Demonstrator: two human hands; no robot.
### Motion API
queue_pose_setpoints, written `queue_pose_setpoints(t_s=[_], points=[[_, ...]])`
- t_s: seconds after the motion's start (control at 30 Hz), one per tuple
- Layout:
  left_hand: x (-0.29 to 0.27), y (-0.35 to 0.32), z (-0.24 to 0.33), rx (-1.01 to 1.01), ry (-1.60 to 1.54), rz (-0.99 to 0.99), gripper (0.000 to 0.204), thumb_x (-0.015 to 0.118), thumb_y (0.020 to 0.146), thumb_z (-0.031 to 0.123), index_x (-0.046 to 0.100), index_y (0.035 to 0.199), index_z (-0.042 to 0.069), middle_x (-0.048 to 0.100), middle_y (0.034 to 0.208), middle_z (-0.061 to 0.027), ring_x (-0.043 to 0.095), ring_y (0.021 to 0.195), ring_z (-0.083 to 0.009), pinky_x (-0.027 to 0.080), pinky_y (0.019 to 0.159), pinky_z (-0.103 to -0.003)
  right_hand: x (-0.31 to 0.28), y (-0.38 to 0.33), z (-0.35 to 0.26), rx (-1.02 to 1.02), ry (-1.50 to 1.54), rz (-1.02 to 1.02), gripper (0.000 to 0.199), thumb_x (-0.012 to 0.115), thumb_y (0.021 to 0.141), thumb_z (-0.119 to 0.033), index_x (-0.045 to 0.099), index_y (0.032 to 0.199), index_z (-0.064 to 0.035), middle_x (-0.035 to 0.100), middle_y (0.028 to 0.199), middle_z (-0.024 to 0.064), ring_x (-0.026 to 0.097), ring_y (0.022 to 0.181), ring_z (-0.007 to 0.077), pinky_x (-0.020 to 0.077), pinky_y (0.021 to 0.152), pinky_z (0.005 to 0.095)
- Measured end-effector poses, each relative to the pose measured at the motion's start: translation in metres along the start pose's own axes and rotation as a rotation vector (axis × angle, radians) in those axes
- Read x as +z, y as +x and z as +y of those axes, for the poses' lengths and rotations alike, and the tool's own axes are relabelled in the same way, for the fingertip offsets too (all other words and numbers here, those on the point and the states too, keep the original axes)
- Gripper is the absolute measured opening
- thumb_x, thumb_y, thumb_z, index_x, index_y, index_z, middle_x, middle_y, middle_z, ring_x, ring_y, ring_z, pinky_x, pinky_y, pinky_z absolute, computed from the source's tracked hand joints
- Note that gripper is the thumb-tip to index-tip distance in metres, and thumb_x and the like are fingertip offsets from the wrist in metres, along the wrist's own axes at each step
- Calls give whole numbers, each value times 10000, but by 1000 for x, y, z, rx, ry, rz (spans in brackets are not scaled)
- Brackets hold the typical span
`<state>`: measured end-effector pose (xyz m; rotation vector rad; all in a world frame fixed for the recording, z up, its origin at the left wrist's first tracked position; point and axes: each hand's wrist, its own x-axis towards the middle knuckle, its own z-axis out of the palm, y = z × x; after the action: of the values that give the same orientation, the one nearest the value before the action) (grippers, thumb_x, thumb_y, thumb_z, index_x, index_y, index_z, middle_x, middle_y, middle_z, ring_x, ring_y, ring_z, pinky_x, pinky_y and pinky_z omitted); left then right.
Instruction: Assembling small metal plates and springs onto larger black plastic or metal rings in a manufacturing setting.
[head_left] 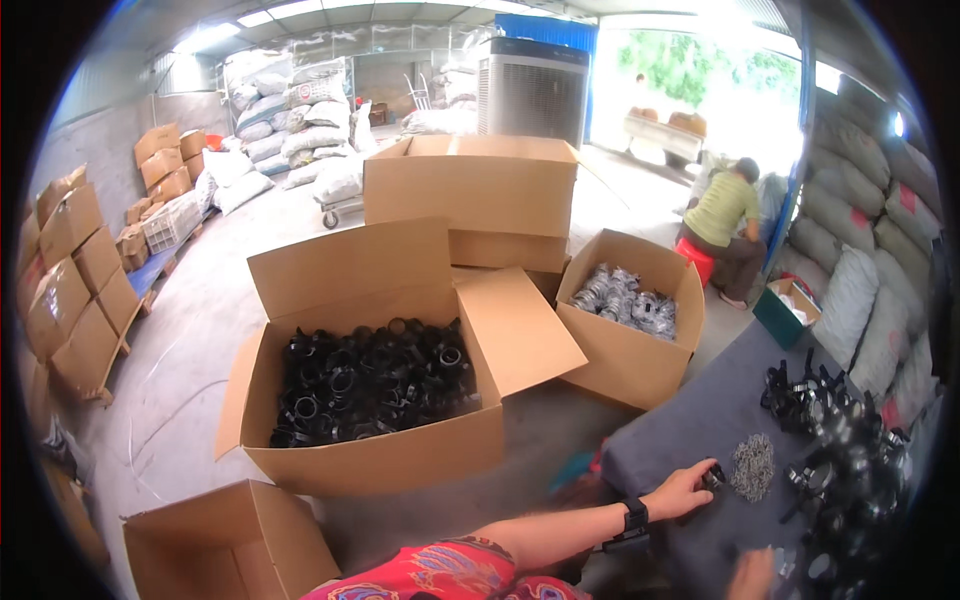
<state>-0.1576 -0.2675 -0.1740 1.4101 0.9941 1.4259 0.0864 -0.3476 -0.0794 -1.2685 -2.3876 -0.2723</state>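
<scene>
Nearest, the right hand (752,575) is blurred at the lower edge; whether it grips anything cannot be told. The left hand (683,490) rests on the grey table (700,420), fingers pinched on a small black part (713,476), just beside a heap of small metal pieces (753,466). Black clamps (830,420) pile behind. Farther off stands an open carton of black rings (370,385).

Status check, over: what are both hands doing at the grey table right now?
Left hand on a small black part, grip looks closed. Right hand blurred at lower edge, grip unclear. Pile of small metal pieces beside the part; heap of black rings further right.
</scene>
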Motion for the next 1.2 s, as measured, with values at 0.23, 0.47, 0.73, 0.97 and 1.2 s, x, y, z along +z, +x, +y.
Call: queue_pose_setpoints(t_s=[0.23,0.47,0.73,0.97,1.2], points=[[-25,5,27,-86,70,-5,667,621,807,28,329,1406,19,592,1016,-52,551,875,-104,491,755,-276,39,69,-11,146,187,127,75,525,870,-54,555,906,6,585,895,187,564,855,376,456,722,447],[-11,14,10,-122,-11,-52,798,656,816,56,199,1470,58,622,783,-39,554,708,-85,474,683,-237,82,113,-21,38,421,375,62,586,845,-68,530,869,-53,588,808,126,605,721,347,476,595,424],[-11,7,10,-125,29,-65,739,654,825,89,264,1452,49,629,800,-41,560,712,-82,476,677,-249,110,120,-20,-22,388,223,61,571,843,-66,514,856,-51,593,795,121,613,715,329,491,592,410],[-11,10,8,-149,-13,-45,626,657,824,85,389,1385,15,625,821,-32,562,741,-76,474,674,-242,105,118,-23,-91,405,207,66,553,812,-43,499,850,-41,593,801,123,616,725,331,498,596,402],[-8,13,7,-129,-26,-45,434,591,854,30,492,1277,27,579,772,8,509,584,-39,407,476,-192,105,116,-24,-86,432,177,61,532,821,-83,525,872,-51,608,824,110,630,781,310,507,620,383]])
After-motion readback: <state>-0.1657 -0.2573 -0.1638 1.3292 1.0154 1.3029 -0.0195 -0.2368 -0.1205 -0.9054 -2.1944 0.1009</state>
